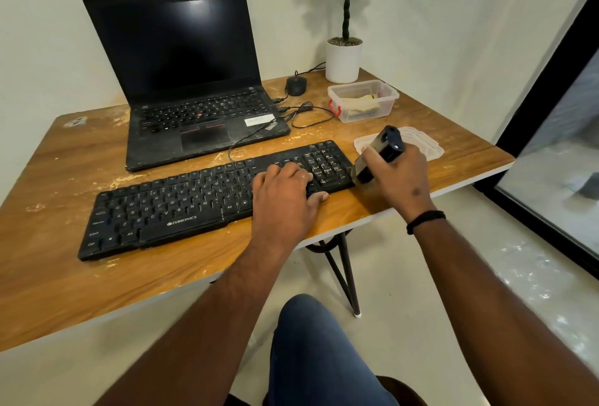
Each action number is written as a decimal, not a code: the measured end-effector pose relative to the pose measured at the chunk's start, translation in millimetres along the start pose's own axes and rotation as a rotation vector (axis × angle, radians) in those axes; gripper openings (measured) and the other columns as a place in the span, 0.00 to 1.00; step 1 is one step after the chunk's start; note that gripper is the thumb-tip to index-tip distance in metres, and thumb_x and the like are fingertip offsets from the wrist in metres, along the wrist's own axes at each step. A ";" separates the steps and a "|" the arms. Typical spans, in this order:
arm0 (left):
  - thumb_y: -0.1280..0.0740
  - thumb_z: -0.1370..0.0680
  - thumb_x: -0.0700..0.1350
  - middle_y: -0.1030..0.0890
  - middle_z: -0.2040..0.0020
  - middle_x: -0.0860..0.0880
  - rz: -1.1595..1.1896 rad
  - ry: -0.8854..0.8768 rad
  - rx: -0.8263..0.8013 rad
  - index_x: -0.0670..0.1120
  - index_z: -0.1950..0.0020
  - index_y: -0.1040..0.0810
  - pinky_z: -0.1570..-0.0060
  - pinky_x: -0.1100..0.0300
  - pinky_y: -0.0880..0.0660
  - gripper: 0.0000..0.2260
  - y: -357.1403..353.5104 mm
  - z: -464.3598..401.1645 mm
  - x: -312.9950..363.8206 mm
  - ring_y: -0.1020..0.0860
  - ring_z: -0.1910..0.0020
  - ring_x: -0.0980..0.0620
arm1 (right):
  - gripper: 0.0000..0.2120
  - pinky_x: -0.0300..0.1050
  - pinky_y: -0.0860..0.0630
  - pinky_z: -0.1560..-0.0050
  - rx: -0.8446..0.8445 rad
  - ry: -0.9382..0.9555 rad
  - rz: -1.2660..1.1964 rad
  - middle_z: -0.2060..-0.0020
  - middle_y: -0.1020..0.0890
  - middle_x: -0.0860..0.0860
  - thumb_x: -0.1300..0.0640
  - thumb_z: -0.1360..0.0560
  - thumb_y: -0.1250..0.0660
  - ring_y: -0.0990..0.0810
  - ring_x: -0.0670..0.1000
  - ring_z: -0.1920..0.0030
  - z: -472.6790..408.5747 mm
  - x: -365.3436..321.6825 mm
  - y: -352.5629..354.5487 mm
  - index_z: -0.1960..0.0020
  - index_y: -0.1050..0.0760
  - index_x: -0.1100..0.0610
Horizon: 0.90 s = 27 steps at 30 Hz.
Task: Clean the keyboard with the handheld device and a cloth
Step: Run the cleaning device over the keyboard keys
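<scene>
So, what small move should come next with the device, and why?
Probably sweep the handheld device leftward over the keys. The right hand grips it, its lower end at the keyboard's right edge by the number pad, while the left hand rests on the keyboard, steadying it.

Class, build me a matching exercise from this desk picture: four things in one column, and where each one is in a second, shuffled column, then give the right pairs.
Things
1. handheld device
2. cloth
3. mouse
4. left hand

Places
A. resting on the right part of the keyboard
B. inside the clear plastic box
C. gripped in the right hand, by the keyboard's right end
D. on the table between the laptop and the white plant pot

Pairs: 1-C, 2-B, 3-D, 4-A
</scene>
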<state>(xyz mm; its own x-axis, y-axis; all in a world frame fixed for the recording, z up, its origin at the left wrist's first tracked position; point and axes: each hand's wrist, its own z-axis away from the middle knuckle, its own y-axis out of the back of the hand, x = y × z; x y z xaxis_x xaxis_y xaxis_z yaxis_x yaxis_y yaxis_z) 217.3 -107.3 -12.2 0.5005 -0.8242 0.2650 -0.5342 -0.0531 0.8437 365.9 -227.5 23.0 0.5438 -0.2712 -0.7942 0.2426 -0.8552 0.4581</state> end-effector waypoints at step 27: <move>0.35 0.21 0.64 0.22 0.40 0.54 -0.018 0.004 -0.014 0.52 0.34 0.20 0.34 0.50 0.35 0.23 -1.5 -1.1 -0.2 0.29 0.38 0.51 | 0.07 0.39 0.27 0.60 -0.420 0.059 0.026 0.59 0.18 0.49 0.52 0.27 0.29 0.20 0.48 0.57 -71.6 -14.6 -26.9 0.54 0.22 0.55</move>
<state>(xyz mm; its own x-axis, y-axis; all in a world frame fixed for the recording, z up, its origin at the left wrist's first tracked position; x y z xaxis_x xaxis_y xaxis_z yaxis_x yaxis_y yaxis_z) 218.8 -106.4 -13.0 0.5127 -0.8208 0.2518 -0.5153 -0.0596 0.8550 409.0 -168.9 50.8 0.5966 -0.2542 -0.7612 0.5278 -0.5903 0.6108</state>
